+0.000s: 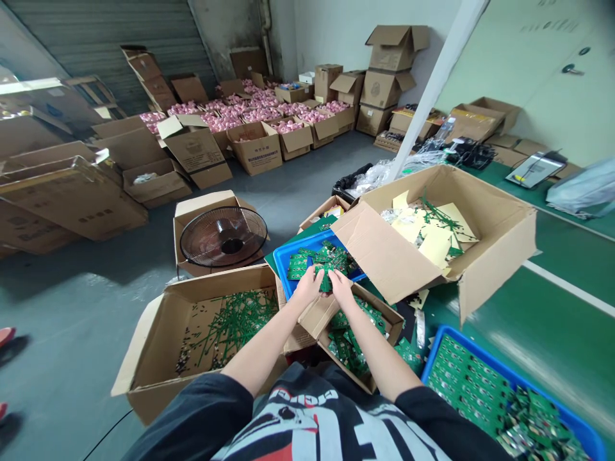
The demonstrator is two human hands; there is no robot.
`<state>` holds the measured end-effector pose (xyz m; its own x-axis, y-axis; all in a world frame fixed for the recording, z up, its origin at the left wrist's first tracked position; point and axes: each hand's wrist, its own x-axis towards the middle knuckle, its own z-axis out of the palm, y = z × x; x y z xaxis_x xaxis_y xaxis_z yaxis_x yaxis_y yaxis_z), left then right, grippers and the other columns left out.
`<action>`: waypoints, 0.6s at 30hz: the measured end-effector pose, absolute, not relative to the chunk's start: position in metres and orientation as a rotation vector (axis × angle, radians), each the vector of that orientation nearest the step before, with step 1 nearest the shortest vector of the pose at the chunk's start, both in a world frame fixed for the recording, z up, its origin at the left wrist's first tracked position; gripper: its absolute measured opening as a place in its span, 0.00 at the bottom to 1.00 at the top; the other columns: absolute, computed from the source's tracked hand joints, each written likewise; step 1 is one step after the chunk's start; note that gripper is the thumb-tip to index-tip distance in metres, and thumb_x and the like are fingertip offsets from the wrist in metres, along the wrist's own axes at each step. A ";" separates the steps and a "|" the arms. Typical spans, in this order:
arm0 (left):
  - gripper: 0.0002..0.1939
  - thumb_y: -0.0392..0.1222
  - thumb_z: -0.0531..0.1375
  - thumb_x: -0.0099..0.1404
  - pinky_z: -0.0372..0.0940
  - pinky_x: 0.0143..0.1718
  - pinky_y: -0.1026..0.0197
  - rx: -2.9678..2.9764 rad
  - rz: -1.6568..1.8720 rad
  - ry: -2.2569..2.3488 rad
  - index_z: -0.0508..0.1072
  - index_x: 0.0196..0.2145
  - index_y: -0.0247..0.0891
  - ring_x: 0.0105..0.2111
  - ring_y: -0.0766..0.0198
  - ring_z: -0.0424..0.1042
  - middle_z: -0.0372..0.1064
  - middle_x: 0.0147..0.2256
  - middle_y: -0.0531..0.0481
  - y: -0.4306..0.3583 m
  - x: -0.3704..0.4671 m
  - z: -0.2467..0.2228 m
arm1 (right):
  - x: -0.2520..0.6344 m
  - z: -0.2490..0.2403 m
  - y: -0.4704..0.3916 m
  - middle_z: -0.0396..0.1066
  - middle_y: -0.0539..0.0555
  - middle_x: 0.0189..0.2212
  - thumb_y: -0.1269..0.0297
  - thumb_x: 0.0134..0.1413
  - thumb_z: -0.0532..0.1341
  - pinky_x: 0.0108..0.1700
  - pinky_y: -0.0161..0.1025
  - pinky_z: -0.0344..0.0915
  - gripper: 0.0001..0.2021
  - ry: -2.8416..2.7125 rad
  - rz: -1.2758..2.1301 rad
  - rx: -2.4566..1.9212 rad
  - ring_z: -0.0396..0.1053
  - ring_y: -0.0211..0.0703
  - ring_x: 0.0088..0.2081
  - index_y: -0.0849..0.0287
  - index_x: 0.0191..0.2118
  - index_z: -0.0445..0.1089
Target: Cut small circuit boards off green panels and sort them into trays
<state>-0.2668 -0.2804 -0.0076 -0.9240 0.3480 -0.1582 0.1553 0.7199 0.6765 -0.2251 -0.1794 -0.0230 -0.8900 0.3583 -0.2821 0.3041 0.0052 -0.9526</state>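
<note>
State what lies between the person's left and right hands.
In the head view, at least one green circuit board lies there, held between the left hand and right hand.

Even, cool light of moderate strength fills the room; it seems to fall from above, though its source lies out of frame. The white wall (331, 38) at twelve o'clock is brightest, while the shutter (115, 38) at ten o'clock sinks into dimness. Glare whitens the glossy green floor (509, 355) at four o'clock. Dark shadows pool beside red shapes (6, 335) between eight and nine. Wide-angle distortion stretches the borders and slants the post (435, 96) at two o'clock; the far corner there darkens. Wall markings (548, 27) nearby are too blurred to read. Near centre, the circuit boards (325, 279) look fairly crisp.
</note>
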 end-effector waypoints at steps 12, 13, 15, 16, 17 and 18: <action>0.16 0.49 0.44 0.66 0.61 0.36 0.59 0.264 0.728 2.692 0.61 0.43 0.36 0.39 0.54 0.72 0.71 0.38 0.39 -0.275 -0.264 -0.007 | -0.235 -0.028 -0.180 0.70 0.57 0.23 0.59 0.57 0.50 0.33 0.37 0.61 0.12 -2.622 1.546 -0.766 0.70 0.47 0.30 0.58 0.27 0.62; 0.16 0.49 0.44 0.66 0.61 0.37 0.58 0.250 0.705 2.690 0.61 0.43 0.36 0.40 0.54 0.71 0.71 0.39 0.38 -0.275 -0.264 -0.009 | -0.236 -0.031 -0.182 0.70 0.59 0.24 0.60 0.57 0.51 0.34 0.38 0.61 0.11 -2.628 1.529 -0.795 0.70 0.48 0.32 0.59 0.28 0.62; 0.16 0.48 0.45 0.66 0.61 0.38 0.58 0.225 0.669 2.684 0.61 0.43 0.35 0.40 0.53 0.71 0.71 0.39 0.37 -0.274 -0.264 -0.012 | -0.237 -0.036 -0.184 0.71 0.60 0.25 0.60 0.56 0.52 0.34 0.38 0.61 0.11 -2.636 1.522 -0.841 0.70 0.49 0.34 0.59 0.28 0.63; 0.16 0.48 0.45 0.66 0.61 0.38 0.57 0.215 0.658 2.682 0.62 0.43 0.35 0.40 0.53 0.71 0.71 0.38 0.37 -0.274 -0.265 -0.013 | -0.237 -0.038 -0.184 0.71 0.60 0.25 0.60 0.56 0.52 0.34 0.38 0.62 0.11 -2.636 1.533 -0.856 0.70 0.48 0.33 0.59 0.28 0.64; 0.16 0.48 0.45 0.66 0.61 0.38 0.56 0.207 0.653 2.680 0.62 0.43 0.34 0.40 0.52 0.71 0.71 0.38 0.36 -0.274 -0.265 -0.015 | -0.237 -0.040 -0.184 0.71 0.59 0.24 0.60 0.56 0.52 0.33 0.38 0.62 0.11 -2.635 1.555 -0.863 0.70 0.48 0.32 0.59 0.28 0.64; 0.16 0.48 0.45 0.66 0.61 0.38 0.56 0.204 0.654 2.678 0.62 0.43 0.34 0.40 0.52 0.71 0.71 0.38 0.36 -0.274 -0.265 -0.017 | -0.237 -0.042 -0.183 0.70 0.58 0.22 0.59 0.56 0.52 0.31 0.37 0.62 0.12 -2.632 1.587 -0.861 0.70 0.46 0.30 0.59 0.28 0.64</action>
